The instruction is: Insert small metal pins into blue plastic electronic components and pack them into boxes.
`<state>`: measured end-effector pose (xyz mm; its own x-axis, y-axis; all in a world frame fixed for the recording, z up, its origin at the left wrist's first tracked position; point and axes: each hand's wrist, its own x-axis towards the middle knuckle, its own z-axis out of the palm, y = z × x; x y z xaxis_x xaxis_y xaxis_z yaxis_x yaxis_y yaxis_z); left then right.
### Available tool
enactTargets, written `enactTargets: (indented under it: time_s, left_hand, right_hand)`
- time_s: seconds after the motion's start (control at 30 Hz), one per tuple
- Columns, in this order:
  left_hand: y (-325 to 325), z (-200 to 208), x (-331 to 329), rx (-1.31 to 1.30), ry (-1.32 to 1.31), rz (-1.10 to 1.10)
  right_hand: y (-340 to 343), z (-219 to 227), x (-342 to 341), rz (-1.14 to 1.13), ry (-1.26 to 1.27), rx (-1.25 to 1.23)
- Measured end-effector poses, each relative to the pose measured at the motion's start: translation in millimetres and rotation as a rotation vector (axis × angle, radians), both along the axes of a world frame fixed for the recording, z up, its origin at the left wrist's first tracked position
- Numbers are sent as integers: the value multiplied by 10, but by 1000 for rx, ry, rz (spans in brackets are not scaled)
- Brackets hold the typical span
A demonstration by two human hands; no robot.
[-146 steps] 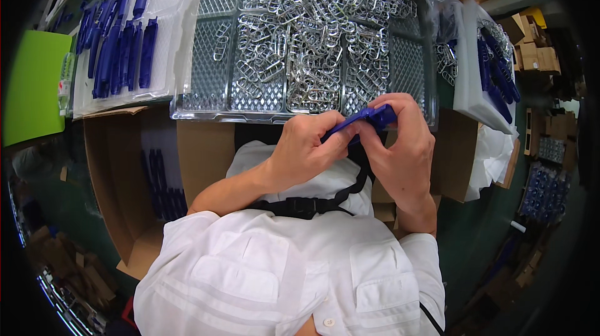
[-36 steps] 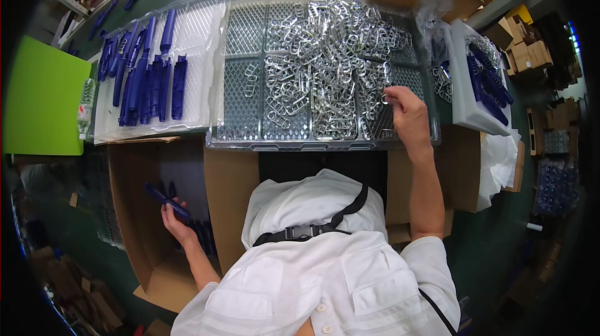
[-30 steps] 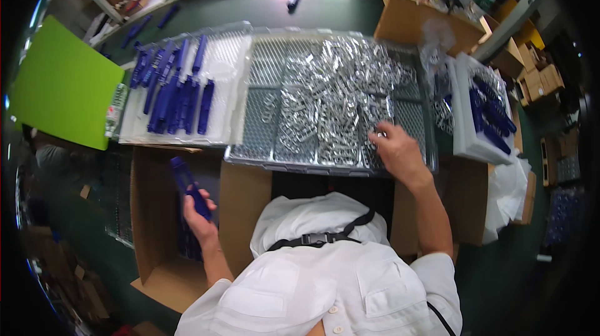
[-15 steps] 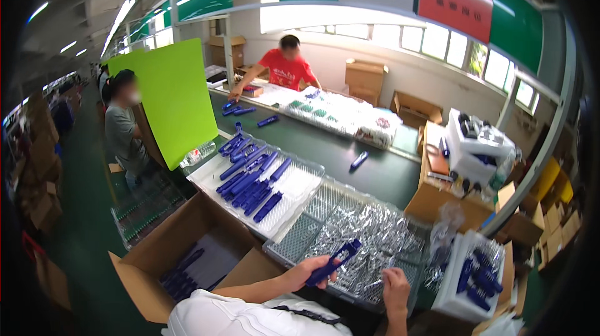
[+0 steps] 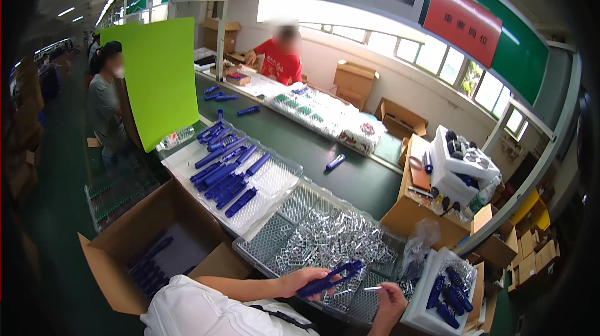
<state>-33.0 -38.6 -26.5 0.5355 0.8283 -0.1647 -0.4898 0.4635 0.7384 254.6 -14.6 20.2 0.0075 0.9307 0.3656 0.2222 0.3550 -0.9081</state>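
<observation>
My left hand (image 5: pixel 306 282) is wrapped round a long blue plastic housing (image 5: pixel 342 272), tilted with its far end up to the right and an opening showing along it. Close to its right, my right hand (image 5: pixel 391 301) pinches a small thin silvery metal piece (image 5: pixel 372 288), which points toward the housing without touching it. Both hands are over the near edge of a clear tray (image 5: pixel 255 250) heaped with small shiny metal parts (image 5: pixel 340 239). On a white tray (image 5: pixel 181 170) to the left lie several more blue housings (image 5: pixel 225 180).
An open cardboard box (image 5: pixel 103 261) with blue housings stands at lower left. A white foam box (image 5: pixel 415 317) holding more is at right. Beyond the green conveyor (image 5: pixel 294 139), bearing a few housings, sits a person in red (image 5: pixel 278 61). A bottle (image 5: pixel 175 138) lies by the yellow-green panel (image 5: pixel 164 80).
The view has shifted. My left hand has turned the housing so its opening shows. My right hand has come up with a metal piece. The person in red has drawn a hand back from the housings.
</observation>
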Motion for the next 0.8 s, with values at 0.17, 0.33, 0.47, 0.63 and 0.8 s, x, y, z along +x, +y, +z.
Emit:
enactTargets:
  time_s: [0.17, 0.33, 0.47, 0.63, 0.8]
  left_hand:
    - [96, 227, 86, -23, -14, -17]
    - [177, 228, 53, 92, -6, 23]
    - [149, 147, 18, 143, 48, 30]
    - [0, 78, 47, 154, 100, 59]
    - [-65, 28, 111, 243, 199, 106]
  right_hand:
    - [103, 180, -97, -49, -64, 229]
    - [147, 430, -487, 1, -94, 155]
    - [166, 493, -732, -18, -322, 244]
    - [87, 390, -861, -13, -363, 136]
    - [-1, 295, -923, -40, -417, 151]
